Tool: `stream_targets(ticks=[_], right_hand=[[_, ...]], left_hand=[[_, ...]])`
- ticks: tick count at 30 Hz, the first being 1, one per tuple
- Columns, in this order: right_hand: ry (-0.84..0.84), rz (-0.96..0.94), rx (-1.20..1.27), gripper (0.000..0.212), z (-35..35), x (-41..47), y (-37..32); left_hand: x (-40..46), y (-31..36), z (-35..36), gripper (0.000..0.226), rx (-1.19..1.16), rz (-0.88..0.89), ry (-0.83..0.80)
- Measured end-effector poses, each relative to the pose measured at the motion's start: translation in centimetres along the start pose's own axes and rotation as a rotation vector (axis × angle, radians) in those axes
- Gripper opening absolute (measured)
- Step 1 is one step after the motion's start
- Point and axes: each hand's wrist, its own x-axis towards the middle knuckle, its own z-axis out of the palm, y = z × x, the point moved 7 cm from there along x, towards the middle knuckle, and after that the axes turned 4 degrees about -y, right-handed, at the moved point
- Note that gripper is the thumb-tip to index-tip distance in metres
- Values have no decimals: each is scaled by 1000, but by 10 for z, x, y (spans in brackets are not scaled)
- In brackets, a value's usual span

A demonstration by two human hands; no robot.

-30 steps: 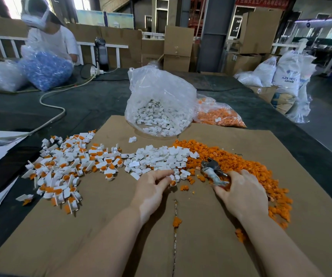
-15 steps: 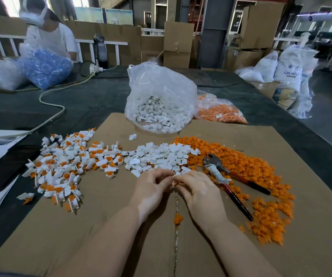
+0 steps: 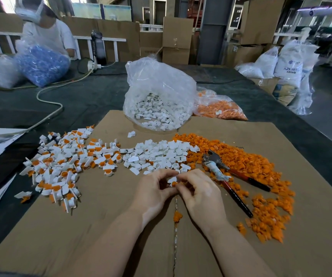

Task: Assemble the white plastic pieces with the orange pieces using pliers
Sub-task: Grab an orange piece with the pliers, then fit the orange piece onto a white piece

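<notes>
head | white piece (image 3: 172,179) small, angular | orange piece (image 3: 174,184) rounded

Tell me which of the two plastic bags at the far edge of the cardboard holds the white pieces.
The taller, puffed-up clear bag on the left, straight ahead of the hands; the flatter bag to its right holds orange pieces.

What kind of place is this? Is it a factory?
Probably a small factory or workshop. Sacks marked ABS resin and stacked cardboard boxes stand behind, and heaps of white pieces and orange pieces cover the cardboard-topped bench.
</notes>
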Motion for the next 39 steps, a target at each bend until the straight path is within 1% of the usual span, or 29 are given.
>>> stream_targets(ticks=[2, 4, 8, 12, 17, 19, 21, 23, 25, 28, 30, 35, 39], right_hand=[[-25, -15, -31, 7, 3, 0, -3], [-37, -7, -60, 7, 5, 1, -3], [-13, 13, -48, 6, 3, 1, 0], [-48, -38, -88, 8, 6, 1, -5], [-74, -43, -145, 11, 8, 1, -5], [-43, -37, -123, 9, 6, 1, -4], [28, 13, -86, 5, 1, 1, 2], [104, 91, -74, 6, -5, 0, 10], [130, 142, -90, 8, -6, -1, 16], [65, 174, -119, 10, 1, 0, 19], [43, 160, -148, 10, 3, 0, 18], [-32, 146, -216, 11, 9, 2, 16], [-151, 164, -283, 20, 19, 3, 21]], left_hand=[[0, 0, 1, 35, 18, 7, 5], [0, -2, 1, 35, 22, -9, 11], [0, -6, 0, 39, 0, -16, 32], [0, -5, 1, 39, 30, -6, 20], [-1, -3, 3, 36, 86, 3, 6], [-2, 0, 2, 35, 84, 9, 13], [-3, 1, 0, 32, 76, 11, 33], [-3, 0, -6, 26, 64, -7, 94], [-4, -4, -16, 18, 13, -46, 207], [-6, -14, -35, 16, 16, -123, 384], [-5, -19, -48, 15, 53, -158, 466], [-5, -38, -82, 21, 183, -287, 621], [-8, -39, -94, 27, 297, -337, 683]])
